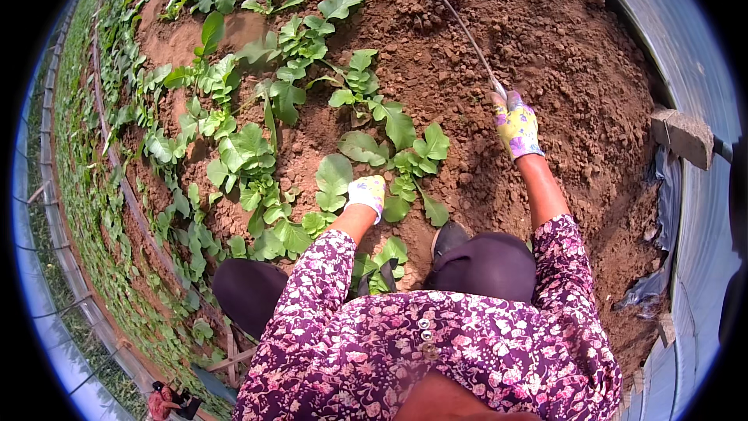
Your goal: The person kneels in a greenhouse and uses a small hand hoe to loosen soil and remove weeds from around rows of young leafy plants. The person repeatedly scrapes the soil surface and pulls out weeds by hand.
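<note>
My right hand [516, 126], in a yellow glove with a purple flower pattern, is closed around the end of a thin metal hand tool [467, 35]. The tool's far end rests at loose brown soil [432, 17]. My left hand [368, 193], gloved alike, is low among lobed leafy plants, beside a broad leaf [334, 175] and left of a leafy plant [409, 172]. Its fingers are mostly hidden, so whether it holds anything cannot be told. Another leafy plant [380, 263] grows between my legs.
More leafy plants [245, 152] stand in rows at the left, with a long dark hose or pipe [117, 169] running past them. A concrete block [682, 135] and plastic sheeting [695, 58] edge the soil at right. Another person [160, 402] is far off at lower left.
</note>
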A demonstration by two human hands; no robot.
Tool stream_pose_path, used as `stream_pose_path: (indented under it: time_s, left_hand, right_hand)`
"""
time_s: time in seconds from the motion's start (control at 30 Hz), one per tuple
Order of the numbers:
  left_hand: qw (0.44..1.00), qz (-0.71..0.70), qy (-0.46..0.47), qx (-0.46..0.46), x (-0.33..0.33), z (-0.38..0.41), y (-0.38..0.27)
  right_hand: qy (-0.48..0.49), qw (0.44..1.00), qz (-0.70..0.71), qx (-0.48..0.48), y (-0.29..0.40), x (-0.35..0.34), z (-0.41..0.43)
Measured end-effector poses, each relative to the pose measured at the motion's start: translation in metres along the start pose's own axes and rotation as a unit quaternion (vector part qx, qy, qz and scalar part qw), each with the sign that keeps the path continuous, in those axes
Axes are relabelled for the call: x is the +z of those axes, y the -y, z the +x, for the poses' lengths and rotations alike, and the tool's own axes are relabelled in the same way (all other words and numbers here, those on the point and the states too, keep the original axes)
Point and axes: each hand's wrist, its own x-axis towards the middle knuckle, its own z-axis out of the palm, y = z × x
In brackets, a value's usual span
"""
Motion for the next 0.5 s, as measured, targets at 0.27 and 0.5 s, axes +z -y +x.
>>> stream_pose_path:
  time_s: [0.27,0.5]
  left_hand:
    - [1.000,-0.007,-0.016,-0.003,0.006,-0.001,0.003]
    - [1.000,-0.007,0.005,0.000,0.008,0.000,0.002]
  right_hand:
    - [-0.044,0.983,0.178,-0.006,0.011,0.000,-0.034]
    - [0.064,0.993,0.100,-0.003,0.007,0.010,-0.037]
